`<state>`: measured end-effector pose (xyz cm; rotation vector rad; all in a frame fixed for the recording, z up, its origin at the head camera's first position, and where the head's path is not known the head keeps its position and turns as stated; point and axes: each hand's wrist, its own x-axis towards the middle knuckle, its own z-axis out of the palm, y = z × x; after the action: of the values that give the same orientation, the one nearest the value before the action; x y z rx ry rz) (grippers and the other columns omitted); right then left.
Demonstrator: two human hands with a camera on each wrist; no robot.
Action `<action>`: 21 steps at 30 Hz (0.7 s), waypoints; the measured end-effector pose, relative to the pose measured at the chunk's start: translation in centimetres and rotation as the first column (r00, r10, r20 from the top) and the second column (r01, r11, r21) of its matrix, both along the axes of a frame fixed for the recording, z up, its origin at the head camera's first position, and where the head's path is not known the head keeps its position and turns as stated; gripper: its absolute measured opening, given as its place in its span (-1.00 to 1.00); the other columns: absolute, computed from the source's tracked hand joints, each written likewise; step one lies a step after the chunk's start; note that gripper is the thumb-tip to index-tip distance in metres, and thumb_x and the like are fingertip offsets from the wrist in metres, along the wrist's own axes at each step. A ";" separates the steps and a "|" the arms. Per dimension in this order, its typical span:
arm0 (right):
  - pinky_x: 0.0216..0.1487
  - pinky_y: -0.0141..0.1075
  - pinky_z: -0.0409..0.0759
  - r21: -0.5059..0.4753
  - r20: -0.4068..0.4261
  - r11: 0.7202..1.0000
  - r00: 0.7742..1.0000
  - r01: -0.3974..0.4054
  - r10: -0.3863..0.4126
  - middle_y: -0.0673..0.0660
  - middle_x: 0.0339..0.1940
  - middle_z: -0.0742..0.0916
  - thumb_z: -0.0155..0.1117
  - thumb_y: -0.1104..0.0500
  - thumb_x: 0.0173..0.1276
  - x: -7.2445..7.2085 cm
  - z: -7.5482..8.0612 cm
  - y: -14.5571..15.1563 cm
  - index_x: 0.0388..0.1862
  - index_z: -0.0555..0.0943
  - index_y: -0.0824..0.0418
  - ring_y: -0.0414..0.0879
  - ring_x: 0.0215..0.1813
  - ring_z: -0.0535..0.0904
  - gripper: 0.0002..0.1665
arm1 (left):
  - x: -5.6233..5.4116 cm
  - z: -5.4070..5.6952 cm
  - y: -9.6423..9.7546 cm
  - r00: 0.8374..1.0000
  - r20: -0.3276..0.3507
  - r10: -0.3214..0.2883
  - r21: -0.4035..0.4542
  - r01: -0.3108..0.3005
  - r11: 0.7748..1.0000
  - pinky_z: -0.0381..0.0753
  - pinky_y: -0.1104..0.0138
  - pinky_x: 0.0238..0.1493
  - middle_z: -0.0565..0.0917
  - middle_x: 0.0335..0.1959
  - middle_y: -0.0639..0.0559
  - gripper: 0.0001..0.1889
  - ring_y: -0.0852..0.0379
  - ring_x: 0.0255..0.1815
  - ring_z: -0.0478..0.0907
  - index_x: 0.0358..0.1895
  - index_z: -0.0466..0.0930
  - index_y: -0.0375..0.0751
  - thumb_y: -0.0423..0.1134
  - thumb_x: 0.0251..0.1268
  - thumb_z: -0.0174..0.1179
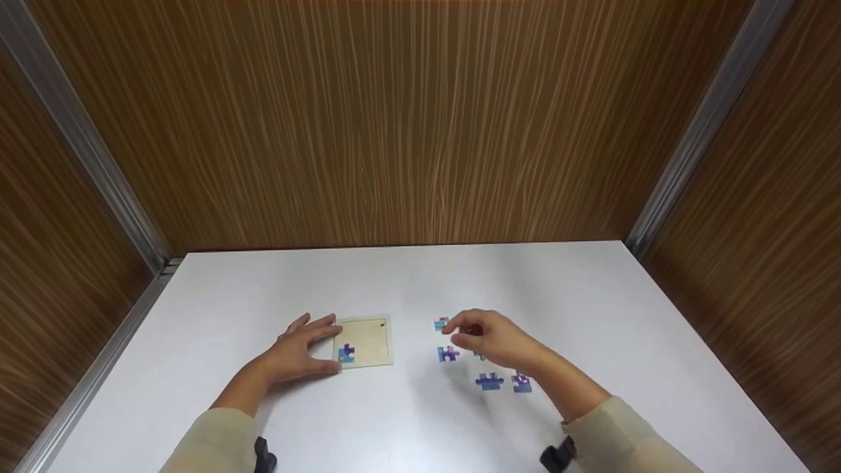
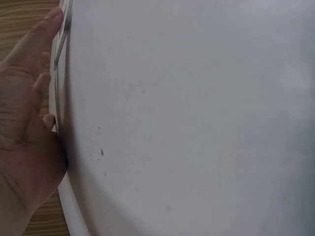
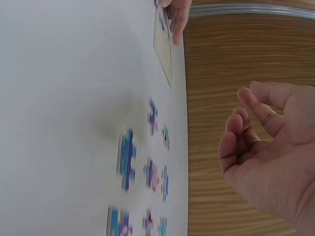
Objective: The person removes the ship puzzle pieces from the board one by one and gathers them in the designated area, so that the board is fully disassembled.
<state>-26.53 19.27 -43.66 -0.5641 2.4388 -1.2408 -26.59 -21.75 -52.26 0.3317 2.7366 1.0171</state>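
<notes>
A square cream puzzle tray (image 1: 371, 340) lies flat on the white table, with one blue and purple jigsaw piece (image 1: 346, 355) in its lower left corner. At the tray's left edge, my left hand (image 1: 299, 351) touches it with thumb and index finger, which are spread apart and fairly straight. My right hand (image 1: 496, 336) hovers above the loose pieces with fingers loosely bent and nothing between them. Beneath and around it lie a piece with pink and light blue (image 1: 440, 323), a purple and blue piece (image 1: 448, 354) and a blue piece (image 3: 127, 160). Part of the group is hidden by the hand.
Another piece (image 1: 522, 383) lies at the near right of the group. White table surface (image 1: 394, 420) stretches around the tray and pieces. Brown wood-grain panels (image 1: 407, 131) stand at the back and both sides, with metal strips at the corners.
</notes>
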 end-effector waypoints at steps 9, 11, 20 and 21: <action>-0.07 -0.26 0.63 -0.055 -0.027 0.998 0.999 -0.022 0.020 0.19 -0.01 0.72 0.47 0.21 0.46 -1.7 -2.8 -8.8 0.17 0.75 0.08 -0.07 -0.05 0.60 -0.68 | -0.1 -0.3 0.1 0.999 0.024 0.026 -0.037 -0.025 0.999 -0.27 -0.55 0.67 0.24 0.79 0.18 -0.15 -0.34 0.86 -0.25 0.60 0.47 0.17 0.19 0.24 0.56; -0.04 -0.28 0.63 -0.051 -0.042 0.998 0.998 -0.046 0.044 0.24 0.05 0.72 0.51 0.23 0.42 -1.9 -3.7 -10.6 0.23 0.73 0.14 -0.07 -0.03 0.61 -0.59 | -0.1 -0.4 0.1 0.999 0.030 0.026 -0.037 -0.025 0.999 -0.28 -0.55 0.67 0.23 0.79 0.21 -0.15 -0.32 0.87 -0.26 0.60 0.47 0.18 0.22 0.24 0.55; 0.17 -0.29 0.64 0.065 -0.206 0.987 0.966 -0.145 0.155 0.12 -0.01 0.68 0.54 0.27 0.38 -3.0 -6.9 -14.9 0.39 0.67 0.20 -0.18 -0.04 0.55 -0.41 | 0.1 -0.1 -0.1 1.000 0.005 0.009 -0.029 -0.009 1.000 -0.27 -0.59 0.64 0.25 0.78 0.18 -0.16 -0.36 0.86 -0.24 0.60 0.47 0.13 0.16 0.26 0.55; 0.17 -0.31 0.64 0.067 -0.211 0.986 0.964 -0.151 0.162 0.11 -0.02 0.68 0.54 0.28 0.38 -3.1 -7.1 -15.1 0.39 0.68 0.21 -0.19 -0.03 0.55 -0.41 | 0.1 -0.1 -0.1 1.000 0.005 0.009 -0.026 -0.008 1.000 -0.28 -0.59 0.64 0.26 0.78 0.18 -0.16 -0.36 0.86 -0.23 0.60 0.47 0.12 0.16 0.26 0.55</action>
<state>-29.62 4.16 -50.76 -0.9019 2.5336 -1.1011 -26.45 -21.81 -52.32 0.3129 2.7464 0.9816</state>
